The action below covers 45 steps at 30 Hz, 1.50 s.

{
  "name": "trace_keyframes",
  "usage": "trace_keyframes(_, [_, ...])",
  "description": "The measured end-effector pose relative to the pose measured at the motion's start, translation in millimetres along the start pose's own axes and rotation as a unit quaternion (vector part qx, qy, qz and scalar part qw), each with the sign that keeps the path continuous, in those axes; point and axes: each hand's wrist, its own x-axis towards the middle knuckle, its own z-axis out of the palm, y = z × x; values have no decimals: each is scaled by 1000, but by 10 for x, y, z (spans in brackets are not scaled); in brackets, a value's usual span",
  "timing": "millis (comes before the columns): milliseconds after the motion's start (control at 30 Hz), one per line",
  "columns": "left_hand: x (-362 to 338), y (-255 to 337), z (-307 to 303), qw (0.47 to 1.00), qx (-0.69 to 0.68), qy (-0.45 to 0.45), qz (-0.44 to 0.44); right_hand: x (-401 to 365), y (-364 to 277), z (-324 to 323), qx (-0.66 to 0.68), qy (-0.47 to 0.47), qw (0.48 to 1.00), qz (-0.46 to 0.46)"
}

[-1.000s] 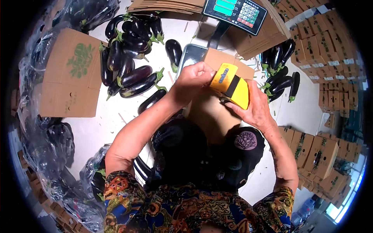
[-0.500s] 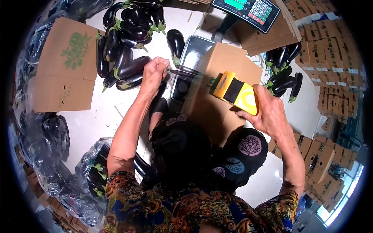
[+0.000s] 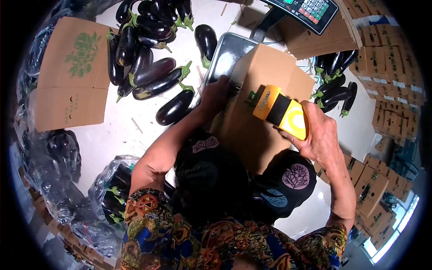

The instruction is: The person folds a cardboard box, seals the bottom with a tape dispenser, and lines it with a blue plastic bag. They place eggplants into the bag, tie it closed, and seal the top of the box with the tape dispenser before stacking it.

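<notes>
A closed cardboard box [image 3: 261,130] rests tilted on the metal scale platform [image 3: 229,56], between the knees. My right hand [image 3: 319,135] is wrapped round a yellow tool with a black band [image 3: 282,112], which lies over the top of the box. At the box's left side, in shadow, is my left hand [image 3: 216,94]; its fingers are too dark to make out. An eggplant [image 3: 175,107] lies just left of my left wrist, and another [image 3: 206,42] beside the scale platform.
Many eggplants [image 3: 148,27] lie on the floor at the upper left, near a flat cardboard piece [image 3: 72,76]. The scale display [image 3: 310,11] is at the top. More eggplants [image 3: 333,94] and stacked boxes [image 3: 387,67] stand right. Plastic-wrapped eggplants [image 3: 114,193] are lower left.
My left hand has moved right and down from above the eggplants to the box's left side. The view has shifted slightly; my right hand still holds the yellow tool over the box.
</notes>
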Motion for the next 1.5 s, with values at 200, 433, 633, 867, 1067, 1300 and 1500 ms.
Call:
trace_keyframes(200, [27,-144,40,970,-84,-138,-181,5,99,75,12,47,998,-43])
trace_keyframes(433, [530,123,-261,997,2,23,-68,-69,82,15,19,24,999,-7])
trace_keyframes(633, [1266,1050,-304,922,178,-6,345,-135,317,198,49,87,993,-59])
trace_keyframes(867, [1262,1272,-347,911,274,-115,287,-103,217,143,38,82,993,-77])
trace_keyframes(1067, [1271,1318,-270,911,280,-89,289,-215,261,52,21,47,994,-94])
trace_keyframes(1300, [1270,1256,-252,917,260,-60,296,-589,657,126,43,35,998,-20])
trace_keyframes(1500, [1258,1271,-269,923,259,-69,275,-1082,1160,397,79,21,994,70])
